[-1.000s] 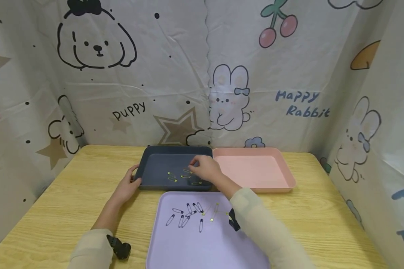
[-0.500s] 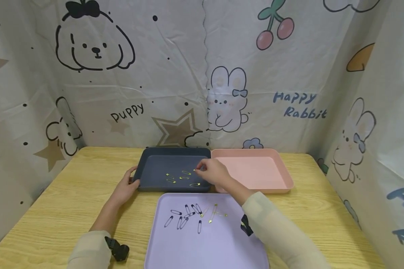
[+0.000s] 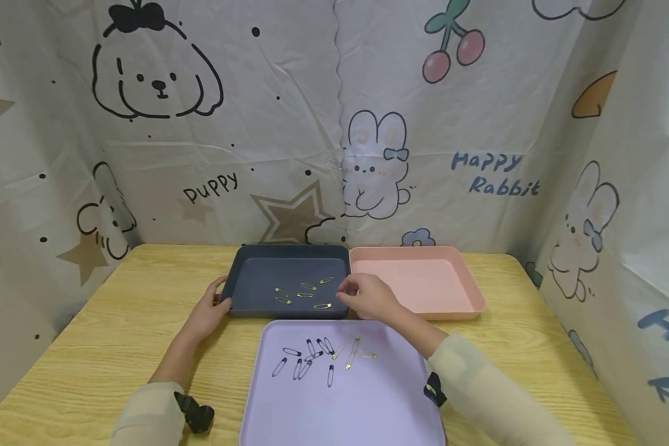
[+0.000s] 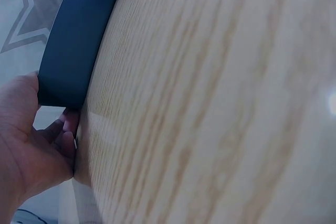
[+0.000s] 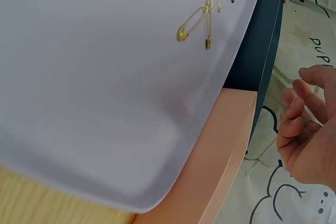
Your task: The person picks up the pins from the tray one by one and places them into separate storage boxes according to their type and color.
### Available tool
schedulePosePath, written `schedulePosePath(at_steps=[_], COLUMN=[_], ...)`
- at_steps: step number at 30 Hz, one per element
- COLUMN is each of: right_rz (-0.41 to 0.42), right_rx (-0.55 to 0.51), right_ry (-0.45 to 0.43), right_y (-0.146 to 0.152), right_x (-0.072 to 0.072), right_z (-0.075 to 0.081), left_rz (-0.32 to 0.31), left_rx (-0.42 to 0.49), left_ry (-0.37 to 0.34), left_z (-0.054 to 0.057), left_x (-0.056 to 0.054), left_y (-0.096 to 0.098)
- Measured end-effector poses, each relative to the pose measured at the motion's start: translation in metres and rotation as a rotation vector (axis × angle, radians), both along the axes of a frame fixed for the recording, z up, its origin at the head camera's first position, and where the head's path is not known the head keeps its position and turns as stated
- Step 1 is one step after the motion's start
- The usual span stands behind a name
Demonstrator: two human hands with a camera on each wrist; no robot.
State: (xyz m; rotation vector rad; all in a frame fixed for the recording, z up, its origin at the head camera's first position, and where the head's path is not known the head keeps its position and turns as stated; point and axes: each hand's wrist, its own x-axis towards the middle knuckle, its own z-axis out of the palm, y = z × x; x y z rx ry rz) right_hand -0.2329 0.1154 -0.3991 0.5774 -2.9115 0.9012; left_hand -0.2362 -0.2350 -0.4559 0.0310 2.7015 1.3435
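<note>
My left hand [image 3: 207,314] holds the left side of a dark blue tray [image 3: 245,272], thumb near its front corner; the left wrist view shows the thumb on the tray wall [image 4: 73,40] and the fingers curled close to it. Several gold safety pins [image 3: 305,295] lie apart inside this tray. My right hand [image 3: 370,297] hovers by the tray's right front corner, fingers loosely bent, with nothing seen between them. On the lilac tray [image 3: 340,415] in front are several black safety pins [image 3: 304,370] and a few gold safety pins [image 5: 195,23], some overlapping.
A pink tray [image 3: 412,279] stands against the right side of the dark blue one, partly behind my right hand. All the trays sit on a wood-grain table [image 3: 117,322]. A printed cloth [image 3: 290,124] hangs behind and at both sides.
My right hand has moved right and toward me, away from the dark blue tray's middle. A gold safety pin it pinched now lies in that tray. My left hand stays put.
</note>
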Motion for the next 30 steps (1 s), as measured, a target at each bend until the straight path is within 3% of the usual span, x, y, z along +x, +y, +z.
schedulePosePath(at_steps=[13,22,30], right_rz=[0.026,0.074,0.132], right_rx=[-0.047,-0.063,0.014], right_ry=[0.004,0.021,-0.008], right_y=[0.025,0.037,0.047], right_x=[0.022,0.045,0.062], right_z=[-0.005,-0.01,-0.024], left_rz=[0.007,0.004,0.002], left_rx=[-0.003,-0.001,0.009], left_ry=[-0.006,-0.002,0.006], left_z=[-0.005,-0.005,-0.005], left_x=[-0.004,-0.005,-0.004], left_y=[-0.001,0.0,-0.001])
